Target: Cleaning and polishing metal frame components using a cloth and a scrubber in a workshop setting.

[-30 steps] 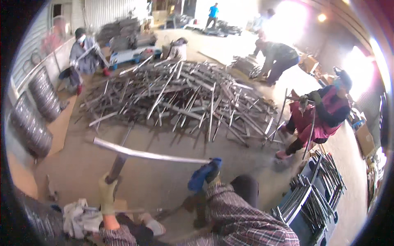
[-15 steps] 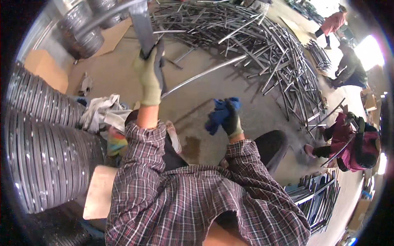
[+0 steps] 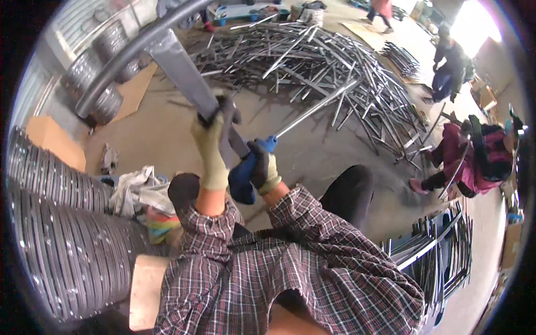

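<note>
My left hand (image 3: pixel 211 139), in a pale glove with dark palm and fingers, is closed round a flat grey metal bar (image 3: pixel 181 70). The bar slants up to the left and meets a dark curved tube (image 3: pixel 131 50) at its far end. My right hand (image 3: pixel 264 166), gloved alike, grips a blue cloth (image 3: pixel 242 180) at the bar's lower end, just below my left hand. Part of the cloth sticks out above my right fingers, and part hangs below. How far the cloth wraps round the bar is hidden.
A large heap of metal bars (image 3: pixel 312 61) covers the floor ahead. Tall stacks of dark metal rings (image 3: pixel 72 251) stand at left, beside white cloth (image 3: pixel 142 192). More bars (image 3: pixel 441 262) lie at right. A person in maroon (image 3: pixel 474 156) holds bars there; others are farther back.
My right hand has moved left with the blue cloth and now meets the bar's lower end. My left hand and the bar are slightly lower; the view has shifted.
</note>
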The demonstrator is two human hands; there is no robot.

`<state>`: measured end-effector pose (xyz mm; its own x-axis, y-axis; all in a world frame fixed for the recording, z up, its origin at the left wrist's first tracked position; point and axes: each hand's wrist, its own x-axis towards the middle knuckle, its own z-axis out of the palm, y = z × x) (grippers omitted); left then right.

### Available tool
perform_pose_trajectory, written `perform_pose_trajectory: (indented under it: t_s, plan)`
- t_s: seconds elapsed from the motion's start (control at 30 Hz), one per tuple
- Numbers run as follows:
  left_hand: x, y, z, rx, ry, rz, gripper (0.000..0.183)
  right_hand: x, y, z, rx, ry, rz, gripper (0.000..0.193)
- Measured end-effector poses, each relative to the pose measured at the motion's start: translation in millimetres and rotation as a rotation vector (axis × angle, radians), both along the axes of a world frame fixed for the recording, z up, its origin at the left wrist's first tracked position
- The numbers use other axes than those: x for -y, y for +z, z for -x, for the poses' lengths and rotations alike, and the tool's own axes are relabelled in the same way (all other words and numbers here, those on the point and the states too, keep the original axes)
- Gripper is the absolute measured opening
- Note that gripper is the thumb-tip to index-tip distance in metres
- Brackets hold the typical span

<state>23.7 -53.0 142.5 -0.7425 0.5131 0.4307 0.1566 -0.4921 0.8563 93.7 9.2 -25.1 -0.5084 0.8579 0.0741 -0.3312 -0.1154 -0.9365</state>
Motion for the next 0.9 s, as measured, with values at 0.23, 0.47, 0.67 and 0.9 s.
perform_pose_trajectory:
  t_s: [0.23,0.47,0.67,0.9]
  plan:
    - [-8.8,-68.1,-35.7,0.095,-0.217,0.282,0.016,-15.8,-22.3,-19.1,0.0,-0.268,-0.152,0.014]
    - [78.3,-31.6,-34.4,0.405,-0.189,0.049,0.01,-141.0,-9.4,-130.7,-0.137,-0.348,-0.201,0.015]
    - [47.5,-44.4,-39.8,0.544,-0.245,-0.175,0.007,-34.9,19.6,-81.6,-0.277,-0.151,0.048,0.011]
    - [77.6,-21.4,-44.4,0.525,-0.252,-0.088,0.018,-83.0,27.4,-103.2,-0.471,0.036,0.602,0.019]
